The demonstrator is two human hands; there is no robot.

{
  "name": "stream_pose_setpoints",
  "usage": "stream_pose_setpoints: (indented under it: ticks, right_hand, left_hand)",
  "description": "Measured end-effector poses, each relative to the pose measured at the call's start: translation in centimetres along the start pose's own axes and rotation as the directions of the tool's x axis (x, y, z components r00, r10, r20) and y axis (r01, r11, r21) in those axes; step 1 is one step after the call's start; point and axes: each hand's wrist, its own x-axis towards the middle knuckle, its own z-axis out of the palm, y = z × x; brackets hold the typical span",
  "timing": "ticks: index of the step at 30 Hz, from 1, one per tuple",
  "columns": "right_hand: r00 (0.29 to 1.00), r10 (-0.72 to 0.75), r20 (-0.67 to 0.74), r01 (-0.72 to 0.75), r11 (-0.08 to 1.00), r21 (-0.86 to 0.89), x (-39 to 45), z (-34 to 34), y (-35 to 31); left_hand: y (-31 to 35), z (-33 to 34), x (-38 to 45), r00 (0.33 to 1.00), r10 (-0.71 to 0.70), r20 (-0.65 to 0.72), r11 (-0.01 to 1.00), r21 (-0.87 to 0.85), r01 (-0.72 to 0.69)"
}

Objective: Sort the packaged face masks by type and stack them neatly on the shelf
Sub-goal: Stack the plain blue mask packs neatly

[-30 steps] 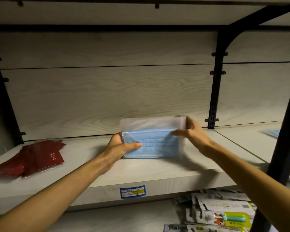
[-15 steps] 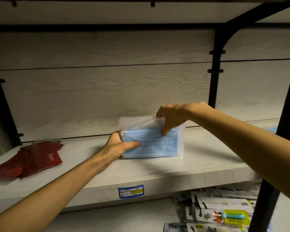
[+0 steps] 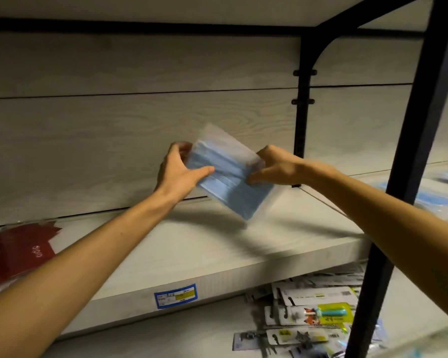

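Blurred blue mask pack, tilted above the shelf, gripped by left hand and right hand.

Between both hands, the pack of blue masks shows soft pleated cloth under clear, slightly glossy plastic film. Below them, the shelf board is pale matt wood-grain (laminate, by its look). Right of the right hand, the upright post is matt black metal.
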Motion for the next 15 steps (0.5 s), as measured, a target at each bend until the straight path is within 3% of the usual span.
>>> stream_pose_setpoints:
  ticks: [2,4,7,10,12,15]
  right_hand:
    - [0.996,0.058,-0.064,-0.046,0.985,0.166,-0.9,-0.4,2.3]
    - [0.978,0.170,-0.123,-0.118,0.930,0.348,-1.9,-0.2,4.5]
    - [0.915,0.402,-0.016,-0.316,0.742,0.592,-2.9,0.3,7.5]
    - [0.842,0.473,0.261,-0.521,0.583,0.623,-4.0,0.8,9.7]
    - [0.805,0.456,0.379,-0.587,0.529,0.613,-4.6,1.2,10.8]
    - [0.770,0.477,0.424,-0.634,0.496,0.593,-4.8,1.8,12.1]
  left_hand:
    - [0.2,1.9,0.1,0.990,-0.055,-0.128,0.997,-0.062,0.048]
    - [0.3,3.9,-0.7,0.965,-0.223,-0.140,0.967,-0.160,0.200]
    - [0.9,7.0,-2.9,0.852,-0.481,0.208,0.793,-0.311,0.524]
    - [1.7,9.3,-5.2,0.665,-0.503,0.552,0.638,-0.281,0.717]
    - [2.0,10.6,-6.1,0.599,-0.493,0.631,0.626,-0.220,0.748]
    - [2.5,12.1,-6.8,0.581,-0.524,0.623,0.653,-0.144,0.743]
